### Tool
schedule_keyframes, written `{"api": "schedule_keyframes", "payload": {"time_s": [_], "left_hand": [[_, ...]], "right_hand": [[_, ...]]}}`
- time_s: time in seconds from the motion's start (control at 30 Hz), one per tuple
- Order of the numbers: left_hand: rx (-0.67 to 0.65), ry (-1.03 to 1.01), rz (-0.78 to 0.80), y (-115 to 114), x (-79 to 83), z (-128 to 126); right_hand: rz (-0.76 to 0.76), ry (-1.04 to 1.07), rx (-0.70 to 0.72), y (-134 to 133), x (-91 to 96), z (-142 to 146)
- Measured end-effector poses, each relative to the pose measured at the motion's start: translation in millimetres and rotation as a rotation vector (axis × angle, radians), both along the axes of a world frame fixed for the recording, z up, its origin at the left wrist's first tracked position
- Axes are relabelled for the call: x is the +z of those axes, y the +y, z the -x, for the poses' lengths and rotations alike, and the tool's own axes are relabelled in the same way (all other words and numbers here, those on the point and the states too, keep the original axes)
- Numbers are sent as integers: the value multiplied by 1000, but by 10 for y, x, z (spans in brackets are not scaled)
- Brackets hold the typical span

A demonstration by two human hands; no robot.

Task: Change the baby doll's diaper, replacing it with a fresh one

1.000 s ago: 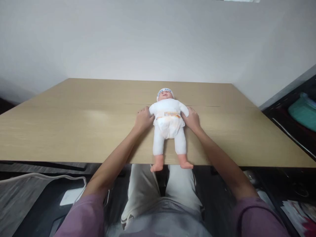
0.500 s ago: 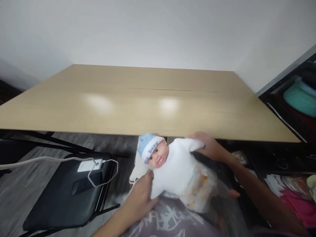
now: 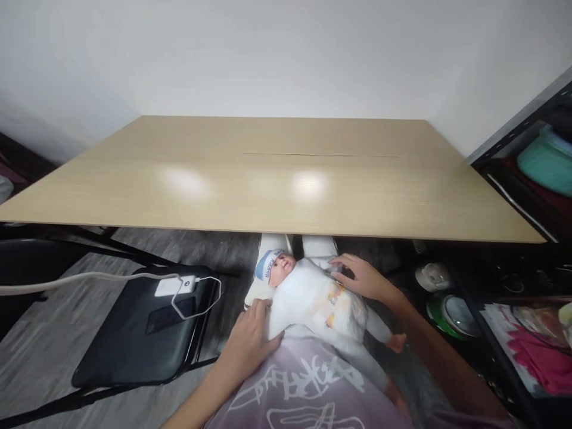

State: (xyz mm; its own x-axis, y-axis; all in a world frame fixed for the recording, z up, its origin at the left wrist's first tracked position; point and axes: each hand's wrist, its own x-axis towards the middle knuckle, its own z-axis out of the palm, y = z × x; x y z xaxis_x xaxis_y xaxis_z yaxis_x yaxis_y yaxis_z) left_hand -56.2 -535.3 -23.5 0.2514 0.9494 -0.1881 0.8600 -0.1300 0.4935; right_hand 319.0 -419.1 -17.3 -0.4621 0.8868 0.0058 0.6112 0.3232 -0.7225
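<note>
A baby doll [image 3: 308, 292] in a white top, a patterned diaper and a blue-and-white cap lies on its back across my lap, its head toward the upper left. My left hand [image 3: 251, 333] is closed round the doll's near arm, fingers above and thumb below. At the far arm, my right hand [image 3: 364, 277] holds the sleeve end loosely between fingers and thumb. The doll's bare feet stick out at the lower right, beside my right forearm.
A wooden table [image 3: 268, 190] stretches in front, its edge just beyond the doll. To the left, a black folding chair [image 3: 134, 351] carries a white power bank [image 3: 174, 285] with a cable and a dark phone [image 3: 170, 316]. Black shelving with a pink cloth [image 3: 543, 357] stands at right.
The doll has come down from a raised, tilted hold onto my lap. My right hand has lowered slightly and moved left with its far arm; my left hand stays at the near arm.
</note>
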Motion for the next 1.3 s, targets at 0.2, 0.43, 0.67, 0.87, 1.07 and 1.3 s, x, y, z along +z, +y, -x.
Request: {"api": "schedule_keyframes", "payload": {"time_s": [0.2,0.43,0.67,0.87,1.07,1.3], "left_hand": [[-147,-231,-122,185,380,-365],[-540,-396,-57,766,300,-1058],[-538,-394,-46,893,152,-1107],[-488,-473,-40,799,348,-1033],[-535,-461,127,641,721,-534],[-890,-414,512,1069,699,-1034]], "right_hand": [[90,22,-42,-320,13,47],[17,104,-56,-229,-191,25],[-114,38,-271,-55,-394,-64],[-64,110,96,-128,-28,293],[-39,-20,186,-474,311,257],[582,-234,-6,-927,281,-442]]}}
